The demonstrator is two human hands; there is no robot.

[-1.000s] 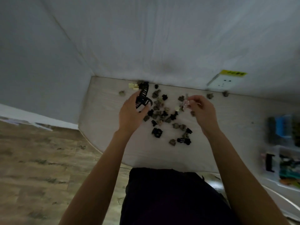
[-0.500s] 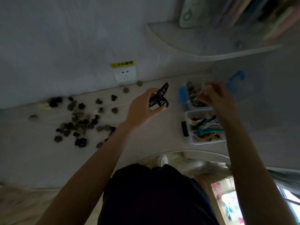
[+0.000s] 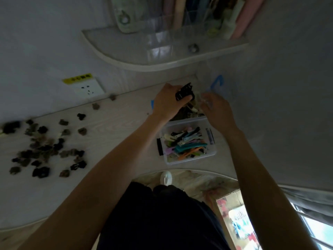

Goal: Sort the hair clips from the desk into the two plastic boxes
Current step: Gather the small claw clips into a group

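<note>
Black plastic claw clip (image 3: 184,91), long and toothed, is gripped in the left hand (image 3: 168,103), whose fingers curl round it above the far clear plastic box (image 3: 187,114). That far box holds dark and brownish clips and sits against the back corner of the pale wood-grain desk (image 3: 115,127). The right hand (image 3: 217,110) hovers just beside the left one over the same box, fingers bent; something small and pale seems to sit at its fingertips, but blur makes it impossible to tell whether it holds anything.

Just nearer the person stands the near clear plastic box (image 3: 209,156), rectangular, filled with slim flat clips in teal, orange, pink, white and black, with a black latch on its left wall. The two boxes touch or nearly touch.

Well to the left on the desk lies a loose scatter of small dark and brown claw clips (image 3: 45,147), spread from the wall toward the desk's front edge. A white wall socket with a yellow label (image 3: 86,85) sits on the wall behind. A curved white shelf (image 3: 144,56) above the boxes carries a clear organiser with upright items
</note>
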